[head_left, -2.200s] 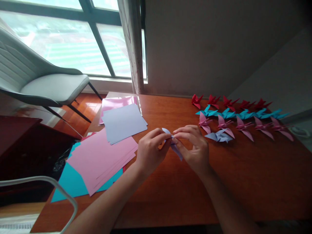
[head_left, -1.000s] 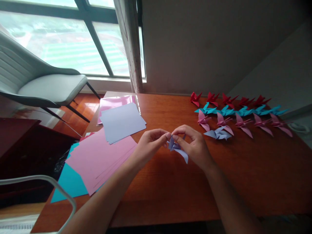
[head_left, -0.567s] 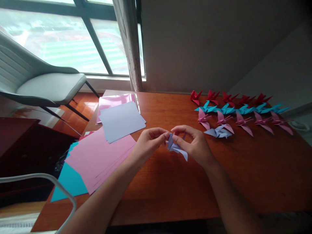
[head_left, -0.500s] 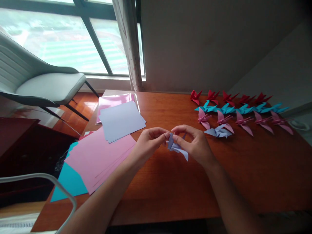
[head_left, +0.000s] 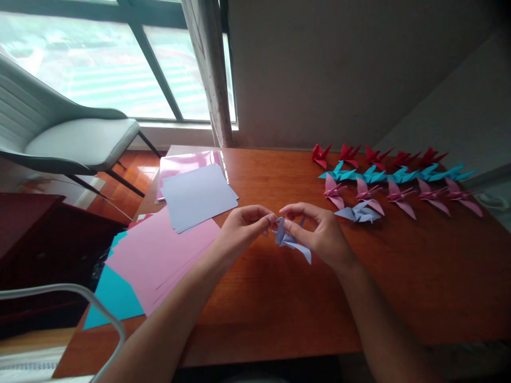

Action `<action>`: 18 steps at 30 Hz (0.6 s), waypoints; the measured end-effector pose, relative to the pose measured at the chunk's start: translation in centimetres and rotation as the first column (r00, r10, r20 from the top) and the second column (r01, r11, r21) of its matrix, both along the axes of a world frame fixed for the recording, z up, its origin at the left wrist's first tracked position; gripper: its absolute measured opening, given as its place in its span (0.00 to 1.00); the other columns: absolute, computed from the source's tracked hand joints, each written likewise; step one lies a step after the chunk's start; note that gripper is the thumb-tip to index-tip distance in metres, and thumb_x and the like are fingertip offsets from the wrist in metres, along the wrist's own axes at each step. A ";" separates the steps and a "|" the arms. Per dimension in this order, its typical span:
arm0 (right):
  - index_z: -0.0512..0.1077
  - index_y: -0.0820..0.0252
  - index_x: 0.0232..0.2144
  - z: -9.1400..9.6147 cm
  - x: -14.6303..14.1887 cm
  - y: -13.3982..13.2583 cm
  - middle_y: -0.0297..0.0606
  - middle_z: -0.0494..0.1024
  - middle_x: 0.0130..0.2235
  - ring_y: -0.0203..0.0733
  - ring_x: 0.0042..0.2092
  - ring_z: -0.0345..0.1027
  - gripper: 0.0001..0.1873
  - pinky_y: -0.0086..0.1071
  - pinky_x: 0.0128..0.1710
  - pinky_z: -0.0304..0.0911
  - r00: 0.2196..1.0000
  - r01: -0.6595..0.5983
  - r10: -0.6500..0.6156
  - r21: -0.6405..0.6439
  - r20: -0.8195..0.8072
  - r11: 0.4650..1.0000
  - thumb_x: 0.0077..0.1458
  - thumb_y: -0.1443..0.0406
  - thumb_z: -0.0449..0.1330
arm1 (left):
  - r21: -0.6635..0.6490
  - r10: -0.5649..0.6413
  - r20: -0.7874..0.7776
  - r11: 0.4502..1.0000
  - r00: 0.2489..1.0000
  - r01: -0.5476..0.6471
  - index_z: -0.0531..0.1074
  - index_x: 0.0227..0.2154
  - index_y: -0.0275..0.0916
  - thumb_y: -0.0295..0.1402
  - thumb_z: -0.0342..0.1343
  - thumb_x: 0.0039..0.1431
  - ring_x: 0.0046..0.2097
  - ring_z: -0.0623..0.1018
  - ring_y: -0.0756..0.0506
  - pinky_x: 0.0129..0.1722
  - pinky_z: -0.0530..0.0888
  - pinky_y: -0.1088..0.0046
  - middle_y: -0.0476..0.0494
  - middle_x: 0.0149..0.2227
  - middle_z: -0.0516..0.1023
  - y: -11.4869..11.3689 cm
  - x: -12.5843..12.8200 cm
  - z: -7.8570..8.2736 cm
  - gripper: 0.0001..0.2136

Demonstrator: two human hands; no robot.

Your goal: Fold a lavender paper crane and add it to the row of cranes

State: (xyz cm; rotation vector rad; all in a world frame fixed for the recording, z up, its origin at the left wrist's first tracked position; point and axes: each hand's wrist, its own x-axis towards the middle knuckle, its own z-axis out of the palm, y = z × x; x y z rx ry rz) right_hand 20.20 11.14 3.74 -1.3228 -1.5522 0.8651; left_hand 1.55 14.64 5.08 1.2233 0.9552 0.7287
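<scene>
A pale lavender paper crane (head_left: 295, 247) is held between my two hands above the middle of the table. My left hand (head_left: 248, 226) pinches its tip at the left with thumb and forefinger. My right hand (head_left: 317, 231) grips the upper part, thumb in front, fingers curled behind. One wing points down and to the right below my right thumb. Just beyond my right hand sits another lavender crane (head_left: 359, 213) on the table.
Rows of pink cranes (head_left: 399, 197), blue cranes (head_left: 403, 174) and red cranes (head_left: 375, 157) stand at the back right. Lavender sheets (head_left: 199, 198), pink sheets (head_left: 159, 255) and blue sheets (head_left: 114, 298) lie left on the wooden table (head_left: 255, 319). A chair (head_left: 83, 141) stands by the window.
The crane's lower wing has shifted slightly to the right. Both hands keep their pinch on the crane, almost in the same place. The view has tilted a little.
</scene>
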 end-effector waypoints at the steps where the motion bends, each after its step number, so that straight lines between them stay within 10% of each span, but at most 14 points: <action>1: 0.79 0.57 0.38 0.0 0.0 0.0 0.35 0.82 0.36 0.41 0.39 0.75 0.08 0.34 0.41 0.68 1.000 0.001 -0.001 0.003 0.001 1.000 0.54 0.68 0.64 | 0.006 -0.004 -0.002 1.000 1.000 0.004 0.78 0.27 0.36 0.39 0.63 0.57 0.27 0.69 0.52 0.26 0.62 0.77 0.48 0.25 0.77 0.0 0.0 0.0 0.11; 18: 0.76 0.57 0.32 0.4 0.1 0.2 0.36 0.79 0.35 0.42 0.39 0.72 0.02 0.37 0.41 0.65 0.998 -0.053 0.049 0.083 0.050 0.995 0.58 0.68 0.63 | 0.289 0.047 -0.098 0.957 0.994 -0.016 0.78 0.30 0.35 0.35 0.61 0.58 0.29 0.73 0.50 0.27 0.65 0.76 0.45 0.28 0.80 -0.2 0.2 -1.1 0.08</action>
